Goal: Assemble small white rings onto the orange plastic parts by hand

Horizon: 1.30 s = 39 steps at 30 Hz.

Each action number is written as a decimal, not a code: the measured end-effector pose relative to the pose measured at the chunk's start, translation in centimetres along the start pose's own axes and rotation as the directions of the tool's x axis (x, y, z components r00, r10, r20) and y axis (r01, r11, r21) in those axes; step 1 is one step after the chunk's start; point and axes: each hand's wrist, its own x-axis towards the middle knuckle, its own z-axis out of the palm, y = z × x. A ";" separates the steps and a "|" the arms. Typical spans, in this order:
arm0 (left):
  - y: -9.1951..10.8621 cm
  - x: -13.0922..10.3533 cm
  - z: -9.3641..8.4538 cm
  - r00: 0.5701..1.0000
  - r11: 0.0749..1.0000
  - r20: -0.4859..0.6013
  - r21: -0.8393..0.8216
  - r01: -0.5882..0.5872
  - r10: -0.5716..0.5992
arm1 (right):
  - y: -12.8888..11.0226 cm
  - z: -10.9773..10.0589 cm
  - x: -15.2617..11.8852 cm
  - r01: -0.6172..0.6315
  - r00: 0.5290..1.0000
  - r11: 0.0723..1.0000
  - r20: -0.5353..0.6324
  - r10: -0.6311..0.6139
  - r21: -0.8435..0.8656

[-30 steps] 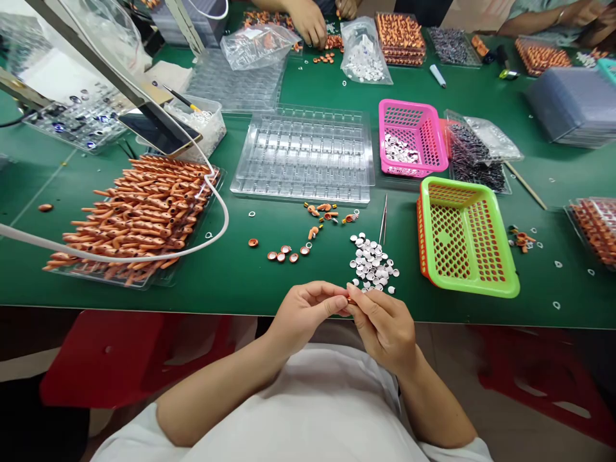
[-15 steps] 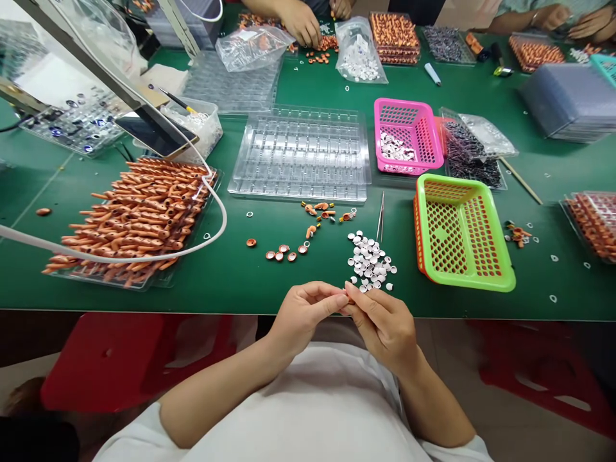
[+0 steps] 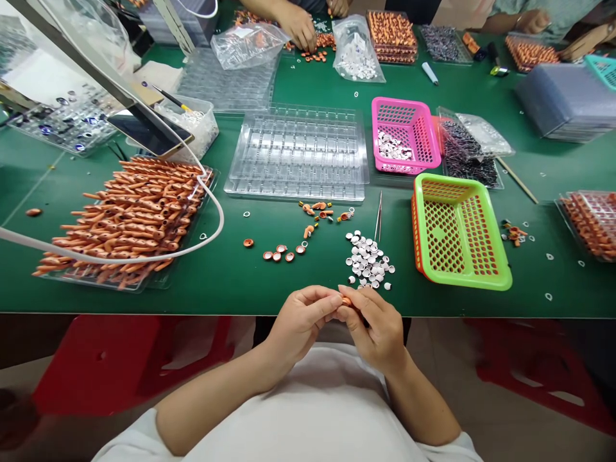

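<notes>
A small orange part (image 3: 346, 301) is pinched between the fingertips of both hands at the front table edge. My left hand (image 3: 304, 321) grips it from the left, and my right hand (image 3: 378, 326) closes on it from the right. Just beyond the fingers lies a pile of small white caps (image 3: 368, 260), with metal tweezers (image 3: 378, 218) pointing away from it. Several round orange cups (image 3: 278, 254) with white insides rest to the left of the pile. Farther back are small orange pieces with yellow ends (image 3: 308, 208).
A clear plastic tray (image 3: 298, 154) lies mid-table. Stacked orange parts (image 3: 129, 218) and a white cable (image 3: 219, 218) are at left. Green (image 3: 503, 276) and pink baskets (image 3: 405, 102) stand at right. Across the table, another person's hand (image 3: 299, 27) works among orange pieces.
Both my hands have shifted slightly left, and the orange part between the fingertips shows more clearly. At the far right, another person's hands have moved apart. The view has shifted a little.
</notes>
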 end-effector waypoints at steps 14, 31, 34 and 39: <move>0.6 -0.4 -0.6 0.999 0.985 0.047 0.168 -0.030 0.022 | 0.2 -0.6 0.0 0.122 0.992 0.983 0.056 -0.115 -0.137; -0.1 -1.1 -0.6 0.995 0.993 0.080 0.094 -0.066 0.059 | -0.6 -0.4 -0.7 0.178 0.984 0.969 0.051 -0.172 -0.170; -0.2 -1.2 -0.9 0.994 0.992 0.085 0.097 -0.075 0.067 | -0.8 -0.1 -0.6 0.180 0.984 0.969 0.029 -0.178 -0.168; -0.1 -1.3 -1.2 0.994 0.992 0.072 0.096 -0.087 0.080 | -0.9 0.5 -0.5 0.165 0.985 0.962 -0.012 -0.172 -0.218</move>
